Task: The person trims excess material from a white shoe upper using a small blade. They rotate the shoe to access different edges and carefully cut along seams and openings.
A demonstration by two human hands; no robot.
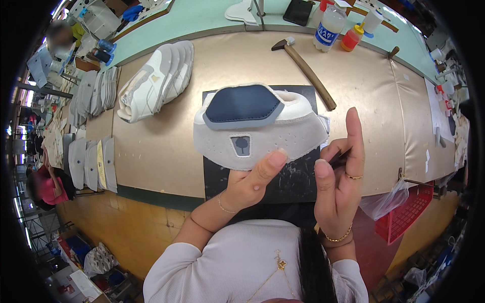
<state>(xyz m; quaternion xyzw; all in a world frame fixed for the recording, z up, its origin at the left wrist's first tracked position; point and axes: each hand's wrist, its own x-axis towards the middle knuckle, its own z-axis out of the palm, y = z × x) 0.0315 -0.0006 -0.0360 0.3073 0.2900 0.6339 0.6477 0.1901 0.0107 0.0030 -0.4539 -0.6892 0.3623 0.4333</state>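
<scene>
My left hand (251, 188) grips a light grey and white shoe upper (262, 144), its thumb pressed on the lower edge. The upper has a stitched navy panel (242, 103) on top and a small navy tree patch (242, 146) on its side. To the right of the upper and apart from it, my right hand (341, 184) is raised. Its index finger points up, while the other fingers curl inward near the thumb. A dark spot shows between those fingers; whether it is a thing or shadow cannot be told. A black board (293, 187) lies beneath the upper.
A hammer (308, 73) lies beyond the upper. Nested shoe uppers (156, 81) and stacks of grey pieces (93, 96) are at the left. A clear bottle (329, 30) and a red glue bottle (352, 38) stand behind. A red crate (404, 214) hangs low right.
</scene>
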